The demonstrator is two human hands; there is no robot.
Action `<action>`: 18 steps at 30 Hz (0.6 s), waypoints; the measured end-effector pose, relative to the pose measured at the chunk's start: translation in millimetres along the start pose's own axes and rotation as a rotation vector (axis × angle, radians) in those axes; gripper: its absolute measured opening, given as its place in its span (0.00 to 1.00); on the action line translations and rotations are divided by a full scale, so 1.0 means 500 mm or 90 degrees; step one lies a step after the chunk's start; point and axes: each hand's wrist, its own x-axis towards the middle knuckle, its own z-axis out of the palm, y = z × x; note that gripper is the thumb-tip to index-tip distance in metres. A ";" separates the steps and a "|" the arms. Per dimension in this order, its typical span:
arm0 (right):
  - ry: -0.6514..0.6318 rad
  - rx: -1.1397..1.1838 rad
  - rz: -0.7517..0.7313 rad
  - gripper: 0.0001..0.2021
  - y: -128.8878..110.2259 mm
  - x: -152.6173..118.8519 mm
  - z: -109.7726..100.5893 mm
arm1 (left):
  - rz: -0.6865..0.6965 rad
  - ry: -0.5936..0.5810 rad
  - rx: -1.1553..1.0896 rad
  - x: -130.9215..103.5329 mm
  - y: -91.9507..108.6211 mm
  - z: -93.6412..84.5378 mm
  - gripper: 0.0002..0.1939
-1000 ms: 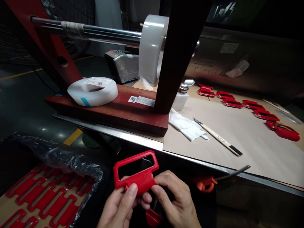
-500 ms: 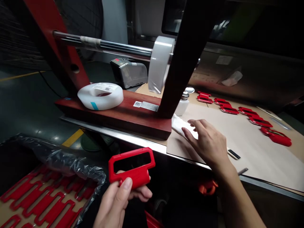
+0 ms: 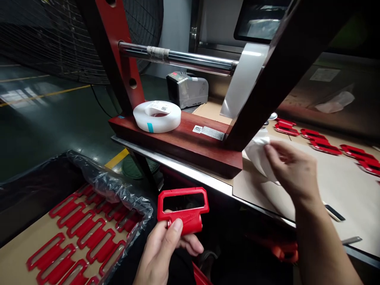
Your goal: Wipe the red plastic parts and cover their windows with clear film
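Note:
My left hand (image 3: 169,245) is closed on a red plastic frame (image 3: 185,227) with a dark rectangular window, thumb on its front, held off the front edge of the bench. My right hand (image 3: 292,168) pinches a thin white cloth (image 3: 258,154) between thumb and fingers and has it partly lifted from the brown paper. The cloth is beside the end of the wooden stand (image 3: 178,152). A white bottle is mostly hidden behind the stand's upright. Several similar red frames (image 3: 325,146) lie on the bench to the right.
A clear tape roll (image 3: 157,116) lies on the stand's base, and another roll (image 3: 245,79) hangs on the metal rod (image 3: 190,61). At lower left, a plastic-lined box (image 3: 118,190) holds several red frames. A dark-topped tool (image 3: 335,211) and a metal blade (image 3: 352,240) lie near the bench's front edge.
My right hand has gone from open above the white cloth to pinching and raising it. The left hand still holds the red frame. The view has turned left.

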 end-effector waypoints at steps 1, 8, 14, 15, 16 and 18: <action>0.023 0.111 0.018 0.11 -0.005 0.000 -0.006 | 0.004 -0.004 0.004 0.001 0.000 0.000 0.17; 0.115 0.597 0.090 0.09 -0.071 -0.036 -0.045 | -0.002 -0.009 0.013 0.001 -0.003 0.002 0.16; -0.106 0.411 0.050 0.07 -0.107 -0.156 -0.078 | -0.001 0.028 -0.043 0.003 -0.002 0.015 0.15; -0.183 0.397 -0.034 0.06 -0.112 -0.176 -0.076 | -0.010 0.034 -0.056 0.004 -0.004 0.016 0.15; -0.253 0.391 -0.118 0.04 -0.118 -0.195 -0.070 | -0.022 0.042 -0.070 0.005 -0.007 0.016 0.14; -0.344 0.405 -0.255 0.07 -0.129 -0.226 -0.052 | -0.051 0.063 -0.092 0.007 -0.014 0.016 0.14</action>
